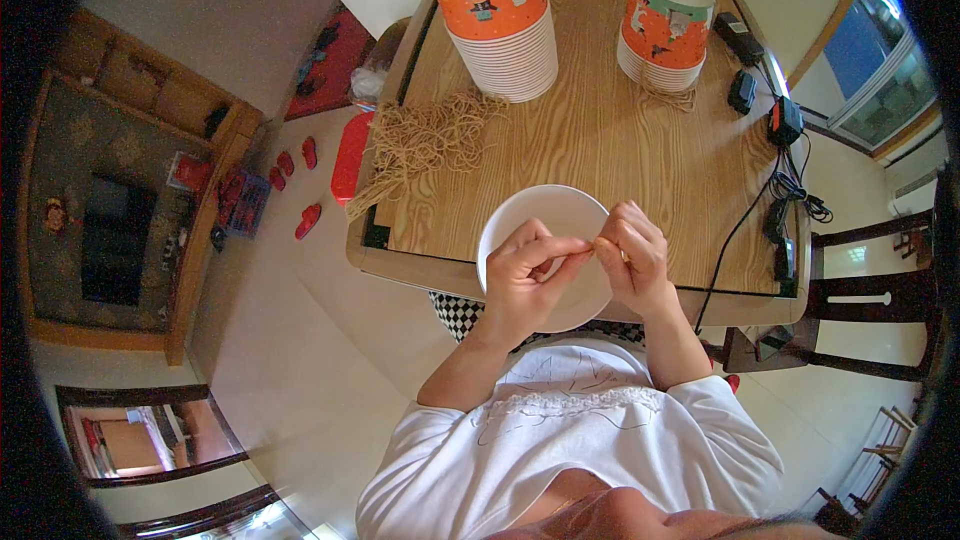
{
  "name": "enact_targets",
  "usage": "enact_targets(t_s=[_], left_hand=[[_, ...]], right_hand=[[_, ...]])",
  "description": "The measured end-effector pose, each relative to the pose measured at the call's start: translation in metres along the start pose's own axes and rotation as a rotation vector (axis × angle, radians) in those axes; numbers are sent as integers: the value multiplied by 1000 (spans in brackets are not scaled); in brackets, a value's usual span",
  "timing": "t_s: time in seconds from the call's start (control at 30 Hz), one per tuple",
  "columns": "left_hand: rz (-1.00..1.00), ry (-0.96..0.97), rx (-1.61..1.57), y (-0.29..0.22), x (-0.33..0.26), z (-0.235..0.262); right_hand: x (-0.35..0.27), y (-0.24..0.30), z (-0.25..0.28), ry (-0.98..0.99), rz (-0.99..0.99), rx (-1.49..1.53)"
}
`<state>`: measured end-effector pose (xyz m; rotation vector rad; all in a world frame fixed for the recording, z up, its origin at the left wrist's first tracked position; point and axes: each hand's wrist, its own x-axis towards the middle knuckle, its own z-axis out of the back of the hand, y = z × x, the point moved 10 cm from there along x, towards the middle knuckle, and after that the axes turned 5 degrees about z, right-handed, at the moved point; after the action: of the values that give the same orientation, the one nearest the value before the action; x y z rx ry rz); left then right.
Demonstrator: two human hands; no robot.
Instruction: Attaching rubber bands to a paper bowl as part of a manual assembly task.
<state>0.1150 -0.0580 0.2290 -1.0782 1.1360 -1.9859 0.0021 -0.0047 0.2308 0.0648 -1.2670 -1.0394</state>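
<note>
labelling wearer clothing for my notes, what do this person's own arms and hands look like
The left hand and right hand are both ungloved, with no watch or bracelet visible at either wrist. The forearms are bare. The loose, plain white sleeves are short, part of a white shirt with thin dark lines across its front.

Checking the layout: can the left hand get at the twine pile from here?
Probably yes. The twine pile lies ahead and to the left of the left hand, with only the rim of the bowl and bare table between.
</note>
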Motion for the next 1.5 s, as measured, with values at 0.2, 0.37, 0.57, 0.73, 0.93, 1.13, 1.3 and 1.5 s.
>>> enact_targets(t_s=[0.2,0.37,0.57,0.73,0.93,1.13,1.3,1.5], left_hand=[[65,19,30,1,3,-3],[-1,111,181,2,17,-7],[-31,171,405,23,32,-24],[-64,230,541,36,32,-36],[-79,240,651,44,37,-40],[-139,231,680,44,38,-45],[-188,224,706,44,37,-48],[-192,230,717,46,36,-49]], right_hand=[[-1,-4,1,-16,-27,20],[-13,-39,9,-65,-236,71],[-28,-103,1,-140,-579,246],[-39,-116,-22,-45,-632,439],[-33,-112,-22,21,-608,391],[-38,-121,-35,47,-648,537],[-40,-125,-41,73,-640,588],[-46,-130,-52,138,-685,656]])
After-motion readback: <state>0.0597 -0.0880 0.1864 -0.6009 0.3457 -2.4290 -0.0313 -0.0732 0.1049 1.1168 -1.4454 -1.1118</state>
